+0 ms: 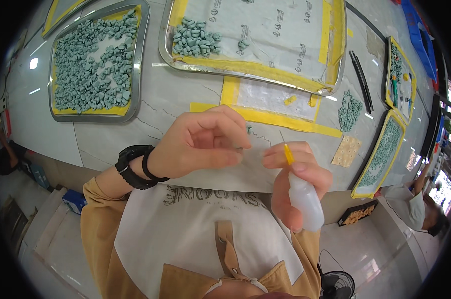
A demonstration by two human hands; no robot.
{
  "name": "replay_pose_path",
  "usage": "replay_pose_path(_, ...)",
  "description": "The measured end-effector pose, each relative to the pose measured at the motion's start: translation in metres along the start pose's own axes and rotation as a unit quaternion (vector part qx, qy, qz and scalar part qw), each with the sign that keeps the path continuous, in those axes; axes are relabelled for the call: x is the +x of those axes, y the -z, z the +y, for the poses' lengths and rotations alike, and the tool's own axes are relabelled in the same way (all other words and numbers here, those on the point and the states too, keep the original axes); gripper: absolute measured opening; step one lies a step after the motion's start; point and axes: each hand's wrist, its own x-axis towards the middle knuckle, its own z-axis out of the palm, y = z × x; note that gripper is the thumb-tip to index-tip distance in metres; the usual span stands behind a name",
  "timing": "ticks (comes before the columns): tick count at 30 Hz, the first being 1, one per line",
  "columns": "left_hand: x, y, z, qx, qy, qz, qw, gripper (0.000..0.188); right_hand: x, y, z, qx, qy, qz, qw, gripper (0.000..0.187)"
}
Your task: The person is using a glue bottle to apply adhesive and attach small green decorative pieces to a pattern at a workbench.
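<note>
My left hand point(200, 142), with a black watch point(134, 167) on its wrist, is raised over the near table edge. Its thumb and index finger close in a pinch; what they hold is too small to make out. In my right hand point(312, 174) is a translucent white squeeze bottle point(307, 202), gripped with its yellow needle tip point(288, 154) upward. The thin needle stands to the right of my left fingertips, apart from them. A small teal piece point(249, 129) lies on the table just beyond my left fingers.
At the left, a metal tray point(144, 60) holds many small teal pieces. A larger paper-lined tray point(285, 55) at the back carries a cluster of them. Yellow-taped paper point(255, 117), black tweezers point(362, 82), a teal pile point(350, 110) and a yellow-edged tray point(357, 194) lie right.
</note>
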Motion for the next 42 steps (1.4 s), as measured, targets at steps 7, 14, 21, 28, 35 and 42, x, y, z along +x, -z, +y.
replay_pose_path(7, 0.002, -0.008, 0.006, 0.005, 0.054, 0.083, 0.995, 0.020, -0.006, 0.011, 0.006, -0.037, 0.003, -0.082, 0.996, 0.068)
replay_pose_path(14, 0.002, -0.005, 0.000, 0.013, 0.024, 0.080, 0.996, 0.025, -0.007, 0.002, 0.008, -0.034, -0.011, -0.050, 0.998, 0.057)
replay_pose_path(21, 0.003, -0.007, 0.000, 0.019, 0.043, 0.082, 0.996, 0.024, -0.005, 0.002, 0.007, -0.047, -0.015, -0.047, 0.998, 0.049)
replay_pose_path(28, 0.001, -0.006, -0.001, 0.027, 0.052, 0.074, 0.996, 0.024, -0.001, 0.003, 0.004, -0.083, -0.026, -0.090, 0.992, 0.046)
replay_pose_path(35, 0.001, -0.005, -0.002, 0.026, 0.041, 0.064, 0.997, 0.026, -0.005, 0.002, 0.006, -0.069, -0.020, -0.060, 0.996, 0.044)
replay_pose_path(42, 0.002, -0.006, -0.001, 0.014, 0.038, 0.055, 0.998, 0.026, -0.002, 0.004, 0.006, -0.081, -0.016, -0.072, 0.994, 0.040)
